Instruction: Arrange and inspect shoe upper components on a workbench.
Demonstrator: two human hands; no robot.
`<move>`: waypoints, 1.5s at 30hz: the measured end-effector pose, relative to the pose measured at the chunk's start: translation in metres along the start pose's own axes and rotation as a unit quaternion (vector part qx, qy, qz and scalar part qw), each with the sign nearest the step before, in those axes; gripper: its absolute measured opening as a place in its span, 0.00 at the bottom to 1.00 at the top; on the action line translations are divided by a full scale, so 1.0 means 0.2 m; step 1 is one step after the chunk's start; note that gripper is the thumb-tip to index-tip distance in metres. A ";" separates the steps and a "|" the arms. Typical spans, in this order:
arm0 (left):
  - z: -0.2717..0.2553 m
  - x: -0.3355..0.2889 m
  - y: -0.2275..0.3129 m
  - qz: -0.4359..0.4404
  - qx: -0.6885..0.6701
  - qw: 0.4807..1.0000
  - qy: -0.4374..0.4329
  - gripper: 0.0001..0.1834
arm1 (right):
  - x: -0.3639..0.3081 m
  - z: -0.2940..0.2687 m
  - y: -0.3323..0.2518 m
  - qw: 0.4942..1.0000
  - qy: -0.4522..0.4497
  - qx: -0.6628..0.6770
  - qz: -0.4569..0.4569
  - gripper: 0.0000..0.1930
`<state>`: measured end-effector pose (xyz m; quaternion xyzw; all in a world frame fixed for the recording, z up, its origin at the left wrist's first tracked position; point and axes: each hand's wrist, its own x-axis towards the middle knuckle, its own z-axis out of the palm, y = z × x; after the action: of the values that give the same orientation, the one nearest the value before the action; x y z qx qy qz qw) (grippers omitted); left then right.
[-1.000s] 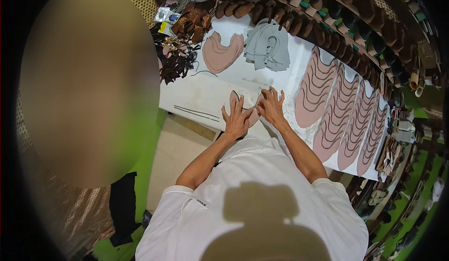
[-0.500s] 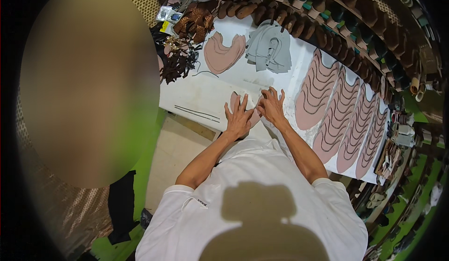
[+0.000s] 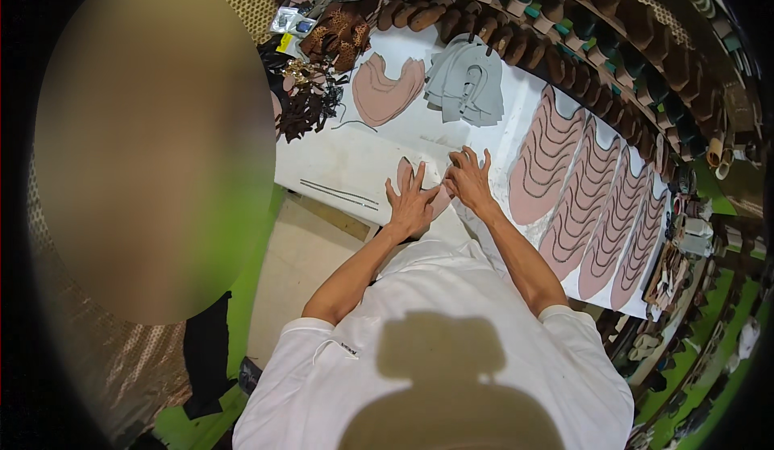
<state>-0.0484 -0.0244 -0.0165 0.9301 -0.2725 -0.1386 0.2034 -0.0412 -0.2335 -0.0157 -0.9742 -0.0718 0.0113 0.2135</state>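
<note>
A pink shoe-upper piece (image 3: 441,200) lies on the white table near its front edge, partly covered by my hands. My left hand (image 3: 413,205) rests on it with fingers spread, pressing it down. At the piece's right side, my right hand (image 3: 470,182) has its thumb and forefinger pinched at the edge, other fingers raised. What the pinch holds is too small to make out. Left of my left hand, thin dark strips (image 3: 339,195) lie side by side on the table.
Beyond my hands are a stack of pink U-shaped pieces (image 3: 381,99) and grey cut pieces (image 3: 451,87) with a tool on top. Overlapping rows of dark-edged pink pieces (image 3: 535,196) cover the right side. Dark scraps (image 3: 310,111) heap at the left; shoes (image 3: 556,65) line racks behind.
My right hand's fingers have shifted slightly at the edge of the pink piece. My left hand stays in place on it.
</note>
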 end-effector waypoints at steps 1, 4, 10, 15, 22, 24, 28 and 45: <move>0.00 0.00 0.00 0.001 -0.013 1.000 0.010 0.28 | 0.00 0.00 0.00 1.000 -0.001 0.000 -0.002 0.05; 0.01 0.01 0.00 -0.007 -0.019 0.999 0.032 0.27 | 0.00 0.01 0.00 1.000 0.008 0.002 -0.003 0.05; 0.01 0.01 0.00 0.017 0.037 0.999 0.004 0.28 | 0.01 0.01 0.02 1.000 -0.006 -0.024 -0.016 0.06; 0.04 0.00 0.00 0.018 0.034 0.999 0.024 0.27 | 0.02 0.02 0.03 0.997 0.048 -0.014 -0.051 0.04; 0.05 0.00 -0.01 0.025 0.024 0.999 0.035 0.27 | 0.03 0.04 0.04 0.999 0.012 -0.027 -0.033 0.03; 0.04 0.01 -0.01 0.034 0.030 0.998 0.034 0.27 | 0.03 0.04 0.04 0.999 0.017 -0.030 -0.036 0.03; 0.00 0.04 0.01 0.033 0.035 0.999 0.010 0.27 | 0.03 0.04 0.04 0.999 0.011 -0.037 -0.026 0.03; 0.03 0.05 0.01 0.034 0.034 0.999 0.023 0.29 | 0.00 -0.02 0.06 0.998 0.033 -0.014 -0.045 0.06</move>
<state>-0.0427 -0.0324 -0.0218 0.9296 -0.3038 -0.1004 0.1830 -0.0388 -0.2457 -0.0163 -0.9729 -0.1083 -0.0315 0.2021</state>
